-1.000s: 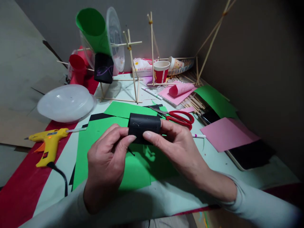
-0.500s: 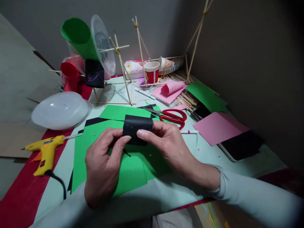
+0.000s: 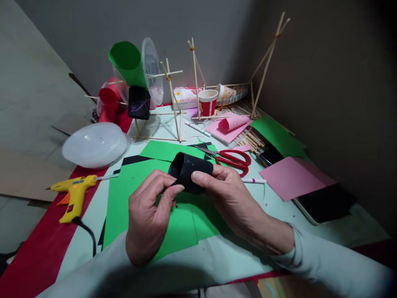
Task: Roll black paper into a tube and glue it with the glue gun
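A rolled tube of black paper (image 3: 195, 167) is held above the table between both hands, its open end turned to the left. My left hand (image 3: 151, 215) pinches the tube's lower left edge between thumb and fingers. Around the right end, my right hand (image 3: 232, 198) is closed, its thumb on the near side and its fingers partly hidden behind and inside. Green paper sheets (image 3: 124, 211) lie beneath the hands. Just beyond the tube rest red-handled scissors (image 3: 234, 159), their blades pointing left.
A yellow glue gun (image 3: 74, 194) with a cord lies at left, near a translucent plastic bowl (image 3: 93, 145). Behind stand stick frames (image 3: 173, 107), one bearing a green paper cone (image 3: 127, 62), and a red paper cup (image 3: 207, 103). Pink paper (image 3: 294, 178) and a dark tablet-like device (image 3: 322, 203) lie right.
The black tube has turned, so its left opening now shows. Both hands stay on it. The whole view has shifted, with things appearing further right.
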The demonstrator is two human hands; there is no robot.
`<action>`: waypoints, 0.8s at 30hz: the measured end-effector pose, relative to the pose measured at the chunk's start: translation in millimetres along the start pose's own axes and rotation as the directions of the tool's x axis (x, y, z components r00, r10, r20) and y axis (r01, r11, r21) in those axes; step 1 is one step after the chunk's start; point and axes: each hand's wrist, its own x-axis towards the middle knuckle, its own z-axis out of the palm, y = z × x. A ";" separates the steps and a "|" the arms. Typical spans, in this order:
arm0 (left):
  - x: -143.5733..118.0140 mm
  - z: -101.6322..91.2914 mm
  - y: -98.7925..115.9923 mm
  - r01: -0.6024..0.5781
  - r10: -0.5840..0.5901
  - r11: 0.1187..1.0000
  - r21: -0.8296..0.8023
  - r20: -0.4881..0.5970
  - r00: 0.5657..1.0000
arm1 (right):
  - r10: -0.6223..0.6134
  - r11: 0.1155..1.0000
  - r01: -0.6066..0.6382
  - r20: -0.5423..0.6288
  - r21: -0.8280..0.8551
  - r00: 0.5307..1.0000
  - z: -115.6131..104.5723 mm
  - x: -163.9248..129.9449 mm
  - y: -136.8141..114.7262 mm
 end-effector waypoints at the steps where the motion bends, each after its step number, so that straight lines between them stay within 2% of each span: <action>1: -0.4 0.2 -0.4 -0.031 0.031 0.999 0.011 -0.020 0.999 | 0.005 1.000 -0.005 -0.001 0.004 1.000 0.3 0.1 0.3; 6: -2.4 -0.5 -0.6 -0.136 0.140 0.989 0.064 -0.066 0.988 | 0.008 1.000 -0.009 -0.039 -0.023 0.999 2.6 1.4 1.8; 13: -1.5 -0.7 1.8 -0.049 0.051 0.998 0.049 -0.042 0.998 | -0.019 0.999 0.017 -0.053 -0.040 0.998 5.8 1.4 3.8; 18: -0.9 0.3 2.9 -0.073 0.078 0.995 0.067 -0.075 0.994 | -0.046 0.995 0.038 -0.096 -0.089 0.994 7.1 1.5 3.2; 24: -1.9 -0.5 -5.5 0.150 -0.151 0.989 -0.018 -0.027 0.988 | -0.059 0.985 0.036 -0.131 -0.168 0.990 8.0 4.1 0.0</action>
